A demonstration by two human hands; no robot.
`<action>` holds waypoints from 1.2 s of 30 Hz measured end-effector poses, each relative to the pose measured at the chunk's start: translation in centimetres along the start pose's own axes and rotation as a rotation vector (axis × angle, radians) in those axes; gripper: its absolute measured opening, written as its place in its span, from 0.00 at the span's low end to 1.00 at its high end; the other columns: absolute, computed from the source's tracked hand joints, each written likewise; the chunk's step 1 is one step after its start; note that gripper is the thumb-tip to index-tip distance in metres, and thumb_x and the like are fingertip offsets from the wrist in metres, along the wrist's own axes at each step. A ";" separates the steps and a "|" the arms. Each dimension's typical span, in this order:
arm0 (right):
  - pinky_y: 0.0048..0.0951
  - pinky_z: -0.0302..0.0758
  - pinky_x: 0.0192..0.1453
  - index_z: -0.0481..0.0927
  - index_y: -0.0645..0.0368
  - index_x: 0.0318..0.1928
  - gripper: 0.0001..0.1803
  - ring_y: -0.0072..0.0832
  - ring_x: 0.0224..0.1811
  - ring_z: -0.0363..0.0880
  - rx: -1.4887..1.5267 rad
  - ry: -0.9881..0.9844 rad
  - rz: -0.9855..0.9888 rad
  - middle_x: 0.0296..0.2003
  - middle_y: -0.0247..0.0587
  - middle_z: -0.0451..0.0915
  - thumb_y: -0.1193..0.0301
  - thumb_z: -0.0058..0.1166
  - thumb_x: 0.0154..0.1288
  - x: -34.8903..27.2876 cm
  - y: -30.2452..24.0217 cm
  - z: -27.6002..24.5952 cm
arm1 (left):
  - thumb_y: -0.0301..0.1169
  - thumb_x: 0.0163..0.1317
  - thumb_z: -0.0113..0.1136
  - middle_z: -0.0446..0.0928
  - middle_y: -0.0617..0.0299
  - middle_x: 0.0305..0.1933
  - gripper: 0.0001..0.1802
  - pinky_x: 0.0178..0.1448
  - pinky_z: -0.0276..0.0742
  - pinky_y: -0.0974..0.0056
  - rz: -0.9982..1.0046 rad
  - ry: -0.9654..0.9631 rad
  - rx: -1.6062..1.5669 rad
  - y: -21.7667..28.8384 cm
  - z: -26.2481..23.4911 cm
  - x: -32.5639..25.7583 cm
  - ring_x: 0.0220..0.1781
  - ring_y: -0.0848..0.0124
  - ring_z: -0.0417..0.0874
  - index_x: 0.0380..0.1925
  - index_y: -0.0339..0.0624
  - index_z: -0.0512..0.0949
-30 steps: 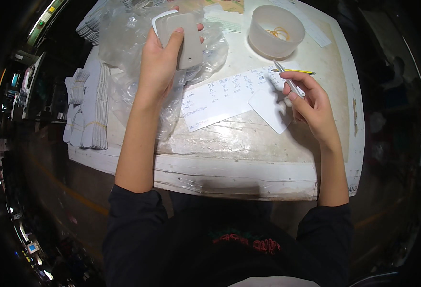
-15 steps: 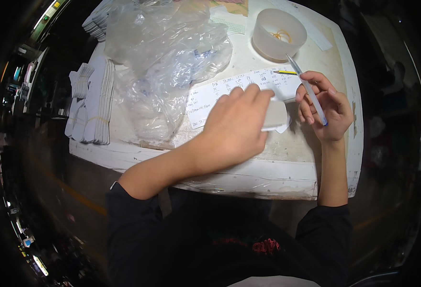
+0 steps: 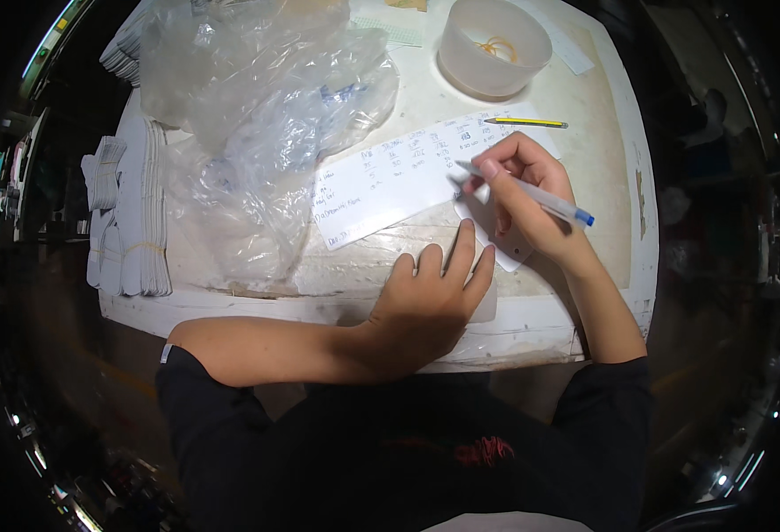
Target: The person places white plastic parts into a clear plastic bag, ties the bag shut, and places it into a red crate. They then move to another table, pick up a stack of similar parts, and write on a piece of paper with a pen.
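Observation:
A clear-barrelled pen (image 3: 549,202) with a blue end is held in my right hand (image 3: 532,199), its tip pointing left over the long white paper with handwriting (image 3: 381,199). Beneath that hand, a small white card piece (image 3: 514,248) with a rounded edge and a hole is partly covered. My left hand (image 3: 434,297) lies palm down near the table's front edge, fingers stretched out and their tips at the card piece. Part of a pale grey flat piece (image 3: 487,310) shows beside the left hand; its rest is hidden.
A yellow and black pencil (image 3: 527,122) lies across the paper's far end. Beyond it stands a frosted round tub (image 3: 496,75) with rubber bands inside. Crumpled clear plastic bags (image 3: 266,115) cover the table's left side, beside banded stacks of white card pieces (image 3: 146,213).
My right hand has come left and down over the card, the pen now tilted for writing. My left hand has drawn back toward the front edge and spread its fingers. The view has shifted.

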State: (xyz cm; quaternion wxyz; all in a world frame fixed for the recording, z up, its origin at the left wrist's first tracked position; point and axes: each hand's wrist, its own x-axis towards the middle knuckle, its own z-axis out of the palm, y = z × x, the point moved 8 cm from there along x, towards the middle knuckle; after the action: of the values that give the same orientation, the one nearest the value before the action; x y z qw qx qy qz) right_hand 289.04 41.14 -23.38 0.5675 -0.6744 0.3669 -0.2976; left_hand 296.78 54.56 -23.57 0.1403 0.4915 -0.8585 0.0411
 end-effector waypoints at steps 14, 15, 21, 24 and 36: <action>0.27 0.69 0.28 0.71 0.60 0.29 0.19 0.19 0.22 0.70 -0.282 0.074 -0.102 0.19 0.34 0.74 0.68 0.45 0.83 -0.2 2.6 0.5 | 0.31 0.59 0.57 0.77 0.35 0.65 0.25 0.33 0.72 0.66 -0.041 0.077 -0.029 -0.6 0.4 -0.2 0.34 0.65 0.71 0.58 0.45 0.85; 0.28 0.69 0.28 0.71 0.60 0.29 0.19 0.20 0.21 0.70 -0.316 0.067 -0.124 0.19 0.35 0.73 0.68 0.46 0.83 -0.3 2.3 0.7 | 0.32 0.59 0.57 0.77 0.34 0.65 0.25 0.33 0.72 0.66 -0.037 0.081 -0.032 -0.7 0.4 -0.1 0.34 0.65 0.71 0.58 0.45 0.85; 0.31 0.69 0.27 0.71 0.62 0.29 0.17 0.27 0.18 0.70 -0.429 0.043 -0.162 0.19 0.42 0.73 0.70 0.48 0.81 -0.2 1.5 1.6 | 0.35 0.60 0.57 0.77 0.32 0.65 0.24 0.34 0.73 0.65 -0.047 0.049 -0.028 -0.6 0.8 0.1 0.34 0.65 0.72 0.57 0.45 0.84; 0.31 0.70 0.27 0.72 0.62 0.30 0.16 0.29 0.18 0.70 -0.478 0.037 -0.167 0.18 0.43 0.74 0.71 0.48 0.81 0.0 1.4 1.8 | 0.35 0.60 0.57 0.77 0.32 0.65 0.24 0.34 0.73 0.64 -0.043 0.043 -0.017 -0.6 0.8 0.1 0.34 0.65 0.72 0.56 0.45 0.84; 0.30 0.70 0.27 0.71 0.62 0.30 0.16 0.27 0.19 0.69 -0.453 0.084 -0.111 0.18 0.43 0.73 0.71 0.49 0.80 -0.1 1.5 1.5 | 0.35 0.62 0.59 0.77 0.34 0.64 0.21 0.33 0.71 0.63 -0.052 0.033 -0.017 -0.6 0.7 0.3 0.35 0.67 0.73 0.55 0.47 0.85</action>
State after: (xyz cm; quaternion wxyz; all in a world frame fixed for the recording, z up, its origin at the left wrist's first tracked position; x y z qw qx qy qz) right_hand 289.97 41.89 -25.14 0.3688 -0.7906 0.4100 -0.2661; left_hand 296.96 53.87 -24.24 0.1597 0.5115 -0.8434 0.0381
